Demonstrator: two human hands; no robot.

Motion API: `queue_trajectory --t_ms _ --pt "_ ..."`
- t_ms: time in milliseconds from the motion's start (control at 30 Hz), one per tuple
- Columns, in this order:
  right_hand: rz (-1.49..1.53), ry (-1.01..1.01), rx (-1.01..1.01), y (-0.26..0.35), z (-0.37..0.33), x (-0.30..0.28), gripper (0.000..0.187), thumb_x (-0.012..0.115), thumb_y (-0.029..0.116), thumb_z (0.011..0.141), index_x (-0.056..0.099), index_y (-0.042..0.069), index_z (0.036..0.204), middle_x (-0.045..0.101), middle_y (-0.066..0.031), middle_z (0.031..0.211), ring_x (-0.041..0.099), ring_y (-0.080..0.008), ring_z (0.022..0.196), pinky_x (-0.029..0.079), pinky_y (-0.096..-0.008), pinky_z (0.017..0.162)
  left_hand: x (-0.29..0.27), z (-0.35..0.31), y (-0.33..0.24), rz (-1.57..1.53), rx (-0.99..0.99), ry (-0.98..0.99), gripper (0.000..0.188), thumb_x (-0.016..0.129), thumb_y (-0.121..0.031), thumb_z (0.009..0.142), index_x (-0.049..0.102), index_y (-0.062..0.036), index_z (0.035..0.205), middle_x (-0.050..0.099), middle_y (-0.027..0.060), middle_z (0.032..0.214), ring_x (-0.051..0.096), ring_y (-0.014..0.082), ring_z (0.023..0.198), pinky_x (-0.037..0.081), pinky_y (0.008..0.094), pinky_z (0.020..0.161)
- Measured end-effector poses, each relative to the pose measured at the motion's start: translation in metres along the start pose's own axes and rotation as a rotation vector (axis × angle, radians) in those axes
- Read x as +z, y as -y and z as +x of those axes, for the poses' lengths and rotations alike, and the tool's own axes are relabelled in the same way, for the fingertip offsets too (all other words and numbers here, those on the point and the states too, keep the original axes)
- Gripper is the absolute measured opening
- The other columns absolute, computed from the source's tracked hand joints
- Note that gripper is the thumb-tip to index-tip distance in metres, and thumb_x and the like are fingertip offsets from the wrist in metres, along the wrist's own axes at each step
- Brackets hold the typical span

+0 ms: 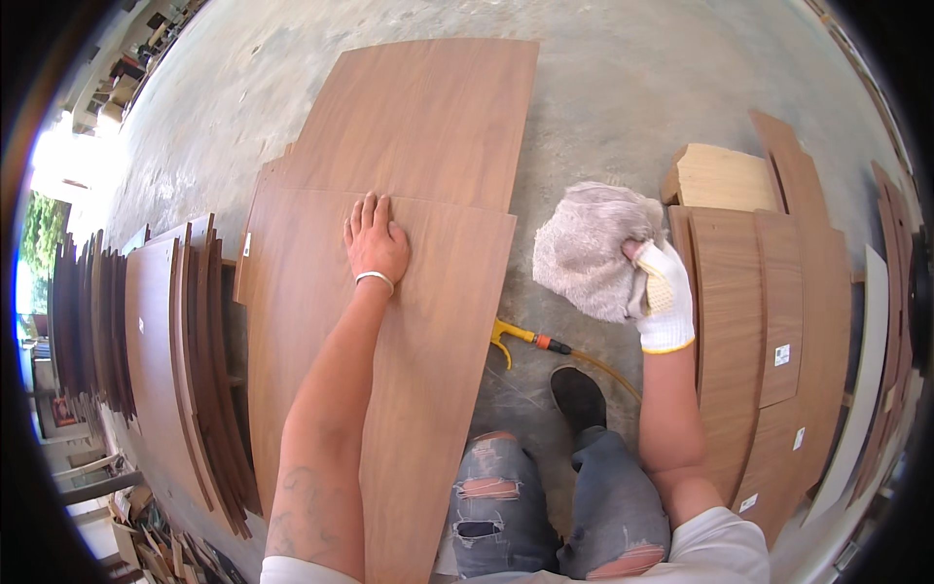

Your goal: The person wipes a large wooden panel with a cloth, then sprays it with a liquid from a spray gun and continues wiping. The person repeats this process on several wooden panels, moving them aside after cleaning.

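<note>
My bare left hand (pixel 376 240) lies flat on a brown wood-grain panel (pixel 438 282), fingers stretched toward its far edge. A second wood-grain panel (pixel 418 117) shows beyond that edge. To the right, my right hand (pixel 662 287), in a white knitted glove with a yellow cuff edge, grips a fluffy greyish-pink cloth (pixel 593 248). The cloth is held up over the floor, apart from the panel, and covers part of the gloved fingers. Between my arms a yellow air blow gun (pixel 514 336) lies on the floor beside the panel, joined to a hose (pixel 608 375).
More wood-grain panels (pixel 730 302) lie stacked at the right, with a pale wood block (pixel 725 177) at their far end. At the left stand several panels (pixel 161 341) in rows. Bare concrete floor (pixel 623 97) stretches ahead. Offcuts (pixel 146 540) are heaped at the lower left.
</note>
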State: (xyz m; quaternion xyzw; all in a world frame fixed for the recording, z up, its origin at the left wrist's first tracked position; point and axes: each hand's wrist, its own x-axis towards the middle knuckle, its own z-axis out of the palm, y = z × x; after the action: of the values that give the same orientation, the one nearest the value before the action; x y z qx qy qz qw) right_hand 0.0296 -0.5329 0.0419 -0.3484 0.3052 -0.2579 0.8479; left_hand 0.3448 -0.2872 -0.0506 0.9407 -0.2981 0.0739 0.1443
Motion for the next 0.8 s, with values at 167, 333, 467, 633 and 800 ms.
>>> queue_trajectory --t_ms 167,333,467,633,800 --pt "-0.076 -0.027 -0.068 -0.004 -0.033 -0.028 0.046 0.062 0.007 0.092 0.056 -0.001 0.136 0.066 -0.0139 0.128 0.067 -0.0251 0.113 0.056 -0.0384 0.095 -0.007 -0.070 -0.047 -0.398 0.061 -0.145 0.051 0.056 -0.016 0.097 0.052 -0.0020 0.146 0.049 0.0192 0.155 0.044 0.0346 0.143 0.036 0.0454 0.119" --pt "-0.833 0.454 -0.574 -0.024 -0.066 -0.002 0.041 0.069 0.001 0.082 0.066 0.004 0.123 0.070 -0.0126 0.117 0.068 -0.0263 0.101 0.055 -0.0403 0.089 -0.079 -0.200 -0.154 -1.931 -0.329 0.517 0.059 0.038 -0.042 0.109 0.045 -0.0039 0.154 0.051 0.0185 0.153 0.051 0.0353 0.139 0.039 0.0496 0.118" --pt "-0.940 0.999 -0.651 -0.011 -0.081 0.021 0.039 0.077 0.009 0.078 0.069 0.003 0.116 0.070 -0.0161 0.118 0.066 -0.0360 0.115 0.048 -0.0461 0.105 -0.064 -0.234 -0.143 -2.613 -0.739 0.353 0.066 0.030 -0.053 0.107 0.043 -0.0101 0.156 0.045 0.0162 0.159 0.048 0.0393 0.141 0.040 0.0590 0.117" --pt "-0.413 0.353 -0.320 -0.014 -0.096 -0.035 0.061 0.076 0.038 0.093 0.061 -0.005 0.134 0.066 -0.0195 0.132 0.060 -0.0294 0.129 0.044 -0.0443 0.111 -0.061 -0.243 -0.124 -2.698 -0.778 0.342 0.065 0.034 -0.052 0.107 0.042 -0.0123 0.157 0.045 0.0159 0.159 0.046 0.0414 0.142 0.039 0.0622 0.115" --pt "0.029 0.508 0.238 -0.068 -0.091 -0.066 0.113 0.085 0.060 0.077 0.037 -0.009 0.153 0.050 -0.0165 0.152 0.050 -0.0266 0.140 0.039 -0.0413 0.116 -0.067 -0.243 -0.143 -2.844 -0.822 0.531 0.060 0.034 -0.047 0.107 0.043 -0.0115 0.156 0.046 0.0176 0.158 0.047 0.0415 0.141 0.042 0.0631 0.113"
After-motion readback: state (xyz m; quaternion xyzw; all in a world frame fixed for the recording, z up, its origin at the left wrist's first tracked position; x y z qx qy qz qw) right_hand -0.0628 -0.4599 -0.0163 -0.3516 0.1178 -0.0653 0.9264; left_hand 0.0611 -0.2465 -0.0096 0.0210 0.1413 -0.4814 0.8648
